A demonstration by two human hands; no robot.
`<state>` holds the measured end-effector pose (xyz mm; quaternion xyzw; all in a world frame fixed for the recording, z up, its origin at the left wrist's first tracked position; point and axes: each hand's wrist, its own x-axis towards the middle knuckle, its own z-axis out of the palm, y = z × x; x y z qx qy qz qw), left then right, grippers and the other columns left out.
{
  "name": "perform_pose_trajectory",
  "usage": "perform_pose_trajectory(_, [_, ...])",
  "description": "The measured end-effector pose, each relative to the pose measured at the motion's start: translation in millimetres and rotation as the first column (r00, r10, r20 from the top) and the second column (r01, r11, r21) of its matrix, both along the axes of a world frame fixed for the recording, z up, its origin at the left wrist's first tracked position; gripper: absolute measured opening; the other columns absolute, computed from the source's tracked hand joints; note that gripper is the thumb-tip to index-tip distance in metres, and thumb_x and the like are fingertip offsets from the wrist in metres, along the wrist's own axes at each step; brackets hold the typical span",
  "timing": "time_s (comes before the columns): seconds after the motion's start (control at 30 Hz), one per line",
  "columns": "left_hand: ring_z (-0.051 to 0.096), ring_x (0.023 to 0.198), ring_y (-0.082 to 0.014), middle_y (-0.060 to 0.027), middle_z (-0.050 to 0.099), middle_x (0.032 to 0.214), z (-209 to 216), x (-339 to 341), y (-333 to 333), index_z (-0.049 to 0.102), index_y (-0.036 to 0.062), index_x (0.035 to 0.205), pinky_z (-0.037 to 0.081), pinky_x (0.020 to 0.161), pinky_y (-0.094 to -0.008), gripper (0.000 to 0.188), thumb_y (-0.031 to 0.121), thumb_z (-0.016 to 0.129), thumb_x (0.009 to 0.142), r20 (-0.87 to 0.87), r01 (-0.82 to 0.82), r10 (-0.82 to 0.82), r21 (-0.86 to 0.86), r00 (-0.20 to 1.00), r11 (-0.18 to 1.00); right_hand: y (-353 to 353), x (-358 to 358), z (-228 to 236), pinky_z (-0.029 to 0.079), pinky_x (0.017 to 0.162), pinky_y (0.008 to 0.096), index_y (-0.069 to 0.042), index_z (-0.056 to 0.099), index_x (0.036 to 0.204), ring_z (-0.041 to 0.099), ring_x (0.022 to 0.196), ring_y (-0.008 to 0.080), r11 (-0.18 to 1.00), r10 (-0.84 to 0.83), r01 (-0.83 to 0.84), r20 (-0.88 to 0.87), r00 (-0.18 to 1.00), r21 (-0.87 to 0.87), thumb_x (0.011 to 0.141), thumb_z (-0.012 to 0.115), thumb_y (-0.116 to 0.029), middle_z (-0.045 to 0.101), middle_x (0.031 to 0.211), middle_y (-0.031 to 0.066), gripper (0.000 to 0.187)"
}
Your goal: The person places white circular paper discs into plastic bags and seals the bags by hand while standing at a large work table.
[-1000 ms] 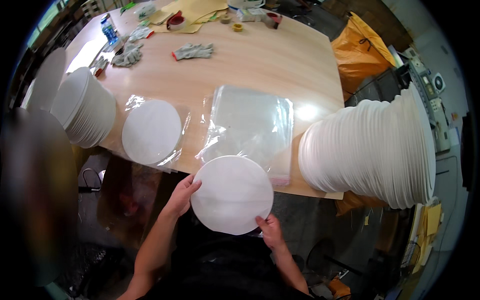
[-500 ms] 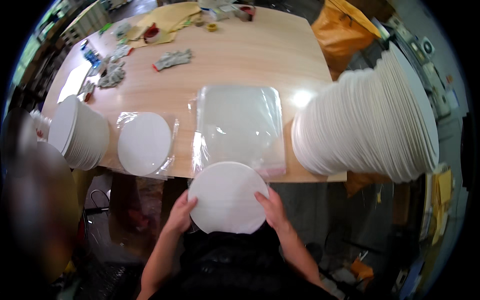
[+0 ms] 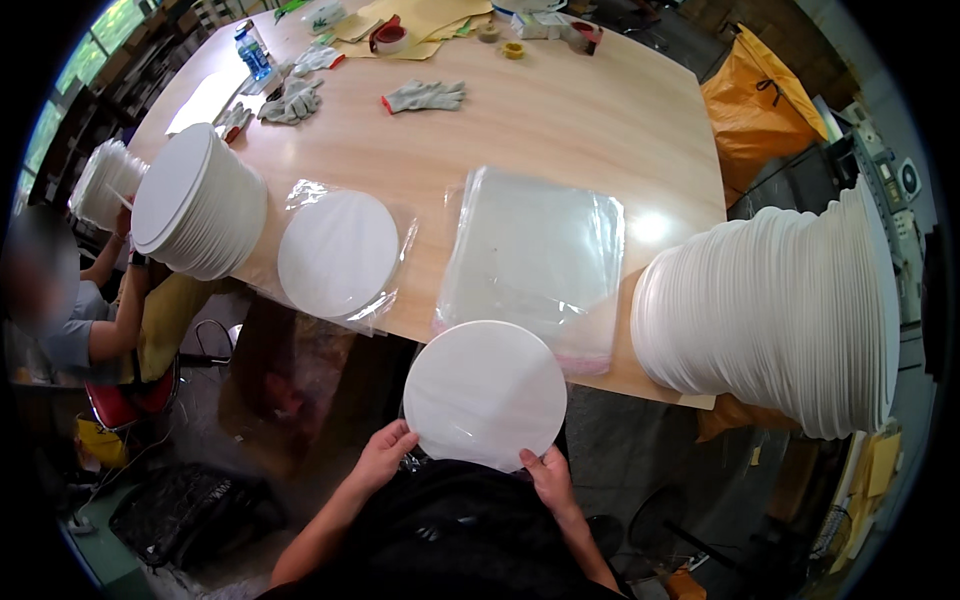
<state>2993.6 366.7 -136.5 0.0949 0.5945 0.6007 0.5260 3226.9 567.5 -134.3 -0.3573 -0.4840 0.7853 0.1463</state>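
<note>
Left hand (image 3: 383, 455) and right hand (image 3: 548, 480), each pinching the lower rim of one white disc (image 3: 485, 390), thumbs uppermost, before the near edge of the table (image 3: 600, 120). Glints show beside the left fingers; whether film encloses the disc cannot be told. For a sound hold, thumbs should stay at the rim and press evenly, so the disc neither bends nor marks. Beyond: one pile of clear bags (image 3: 540, 250), too thin to count; a second disc (image 3: 338, 252) amid clear film; two large stacks, right stack (image 3: 760, 310) and left stack (image 3: 215, 205), layers uncountable; at least four gloves (image 3: 423, 96); one blue bottle (image 3: 252, 55); about four tape rolls (image 3: 513, 50)
</note>
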Motion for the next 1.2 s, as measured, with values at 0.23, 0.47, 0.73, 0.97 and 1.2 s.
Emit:
perform_pose_trajectory(0.23, [0.06, 0.114, -0.0151, -0.0066, 0.068, 0.118, 23.9, -16.5, -12.2, 0.07, 0.0023, 0.116, 0.045, 0.103, -0.0313, 0.021, 0.012, 0.066, 0.098, -0.128, 0.435, -0.432, 0.0, 0.893, 0.9, 1.7, 13.9, 11.9, 0.047, 0.098, 0.0308, 0.002, 0.055, 0.133, 0.06, 0.112, 0.0155, 0.997, 0.058, -0.057, 0.014, 0.998, -0.043, 0.101, 0.064, -0.017, 0.065, 0.125, 0.0086, 0.038])
perform_pose_trajectory(0.47, [0.058, 0.12, -0.0249, -0.0169, 0.059, 0.132, 35.1, -90.3, 65.7, 0.022, 0.001, 0.153, 0.047, 0.103, -0.0431, 0.076, 0.041, 0.06, 0.101, 0.167, 0.086, -0.114, 0.168, 0.979, 0.982, 48.0, -10.3, 15.5, 0.051, 0.095, 0.0321, 0.0, 0.062, 0.124, 0.065, 0.103, 0.0152, 0.979, 0.099, -0.122, -0.144, 0.985, -0.163, 0.101, 0.063, -0.015, 0.07, 0.115, 0.0063, 0.028])
perform_pose_trajectory(0.73, [0.059, 0.119, -0.0175, -0.008, 0.063, 0.128, 27.8, -62.0, 94.7, 0.051, 0.0016, 0.137, 0.047, 0.104, -0.0367, 0.04, 0.014, 0.062, 0.101, 0.287, -0.006, -0.045, 0.175, 0.957, 0.985, 74.4, 19.2, 31.3, 0.05, 0.098, 0.0324, 0.0, 0.062, 0.129, 0.062, 0.11, 0.0154, 0.894, 0.441, -0.447, 0.123, 0.889, 0.025, 0.096, 0.071, -0.017, 0.068, 0.121, 0.0063, 0.038])
perform_pose_trajectory(0.97, [0.057, 0.124, -0.0197, -0.0085, 0.06, 0.134, 34.8, -48.2, 83.3, 0.045, 0.0028, 0.144, 0.048, 0.105, -0.0398, 0.045, 0.014, 0.059, 0.102, 0.378, -0.001, -0.066, 0.174, 0.923, 0.985, 82.6, -43.1, 46.4, 0.044, 0.104, 0.033, 0.003, 0.051, 0.137, 0.058, 0.117, 0.0169, 0.992, -0.116, 0.112, -0.08, 0.99, -0.06, 0.1, 0.063, -0.015, 0.063, 0.129, 0.0093, 0.043])
perform_pose_trajectory(1.2, [0.056, 0.122, -0.0163, -0.0048, 0.06, 0.134, 32.3, -13.2, 43.4, 0.044, 0.0043, 0.146, 0.046, 0.102, -0.0341, 0.044, 0.015, 0.053, 0.105, 0.185, -0.02, 0.016, 0.021, 0.983, 1.0, 24.3, -16.3, 12.4, 0.043, 0.104, 0.033, 0.003, 0.052, 0.134, 0.057, 0.117, 0.0161, 0.977, -0.206, 0.208, -0.05, 0.977, 0.041, 0.1, 0.064, -0.017, 0.063, 0.127, 0.0094, 0.041])
